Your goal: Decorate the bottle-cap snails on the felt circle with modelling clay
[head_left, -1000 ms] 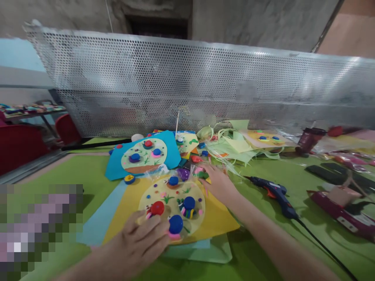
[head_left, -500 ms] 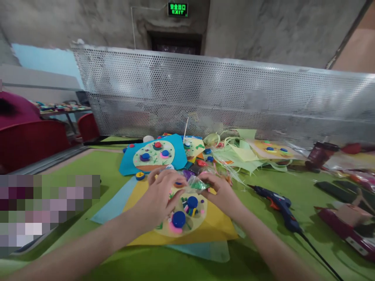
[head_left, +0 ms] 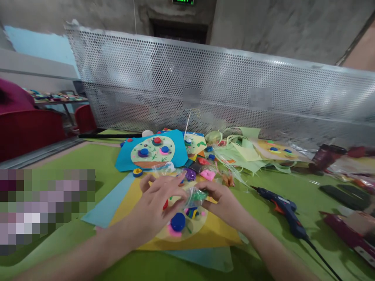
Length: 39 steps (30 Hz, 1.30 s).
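Note:
Between my hands is a small clear plastic bag with green modelling clay (head_left: 199, 195) in it. My right hand (head_left: 224, 199) pinches the bag at its right side. My left hand (head_left: 161, 197) has thumb and fingertips closed on the clear plastic at the other side. Beneath them lies yellow paper (head_left: 216, 234) with a pale round piece (head_left: 197, 230) on it. That piece carries a dark blue bottle cap (head_left: 177, 222) with pink clay under it, and a striped clay shape (head_left: 191, 212). Part of the round piece is hidden by my hands and the bag.
Beyond my hands lie a blue card with a decorated round (head_left: 152, 150), a purple clay packet (head_left: 190, 174) and a pink one (head_left: 208, 174). At right are a corded glue gun (head_left: 283, 207), pale green paper strips (head_left: 243, 152) and a dark cup (head_left: 326, 158). A perforated metal screen (head_left: 219, 86) stands behind.
Both hands and the green clay bag have come slightly lower over the round piece, and the bag now covers its upper blue cap. The pink packet behind has come into sight.

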Each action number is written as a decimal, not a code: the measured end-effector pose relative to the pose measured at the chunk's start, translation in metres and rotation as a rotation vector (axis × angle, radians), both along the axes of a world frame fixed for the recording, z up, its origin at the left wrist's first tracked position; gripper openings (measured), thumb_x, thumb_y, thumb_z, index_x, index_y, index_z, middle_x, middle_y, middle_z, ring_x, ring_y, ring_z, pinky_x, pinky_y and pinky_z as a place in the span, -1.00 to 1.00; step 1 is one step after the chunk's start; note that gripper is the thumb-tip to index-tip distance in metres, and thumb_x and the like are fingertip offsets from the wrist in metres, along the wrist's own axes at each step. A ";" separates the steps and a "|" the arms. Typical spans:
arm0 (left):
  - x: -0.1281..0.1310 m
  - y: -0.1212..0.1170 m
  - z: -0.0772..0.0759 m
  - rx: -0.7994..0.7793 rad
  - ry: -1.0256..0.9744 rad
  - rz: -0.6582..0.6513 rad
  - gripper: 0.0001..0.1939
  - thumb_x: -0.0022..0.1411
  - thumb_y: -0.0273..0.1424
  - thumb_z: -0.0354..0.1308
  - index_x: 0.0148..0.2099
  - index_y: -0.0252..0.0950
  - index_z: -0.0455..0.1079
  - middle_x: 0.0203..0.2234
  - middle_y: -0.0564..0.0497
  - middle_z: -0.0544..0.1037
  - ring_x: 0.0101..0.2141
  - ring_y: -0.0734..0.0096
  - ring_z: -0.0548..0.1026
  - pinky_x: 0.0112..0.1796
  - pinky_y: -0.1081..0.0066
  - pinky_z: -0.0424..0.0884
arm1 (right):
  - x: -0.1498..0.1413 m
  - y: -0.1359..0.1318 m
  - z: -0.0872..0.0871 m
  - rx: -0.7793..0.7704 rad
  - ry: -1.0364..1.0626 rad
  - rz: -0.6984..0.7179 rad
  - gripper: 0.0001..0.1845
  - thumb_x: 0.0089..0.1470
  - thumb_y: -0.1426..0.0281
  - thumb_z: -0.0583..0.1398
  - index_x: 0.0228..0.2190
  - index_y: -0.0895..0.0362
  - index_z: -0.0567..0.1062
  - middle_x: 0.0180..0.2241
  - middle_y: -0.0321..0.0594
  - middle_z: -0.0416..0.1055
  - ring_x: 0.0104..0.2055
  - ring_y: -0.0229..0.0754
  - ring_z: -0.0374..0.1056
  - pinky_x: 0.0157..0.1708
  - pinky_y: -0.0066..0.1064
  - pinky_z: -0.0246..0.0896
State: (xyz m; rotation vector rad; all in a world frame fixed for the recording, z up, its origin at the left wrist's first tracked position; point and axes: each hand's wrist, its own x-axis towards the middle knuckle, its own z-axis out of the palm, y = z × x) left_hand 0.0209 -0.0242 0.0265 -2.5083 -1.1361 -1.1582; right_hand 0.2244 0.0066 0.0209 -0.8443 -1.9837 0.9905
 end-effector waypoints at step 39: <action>-0.009 0.007 0.008 -1.186 -1.025 -0.144 -0.15 0.08 -0.30 0.27 0.30 -0.22 -0.12 -0.43 0.08 0.60 -0.19 0.30 0.52 -0.19 0.41 0.31 | 0.013 0.001 0.010 -0.016 0.046 -0.243 -0.77 -0.04 0.34 0.19 -0.27 0.11 0.44 -0.27 -0.20 0.43 -0.31 -0.20 0.37 -0.39 -0.40 0.32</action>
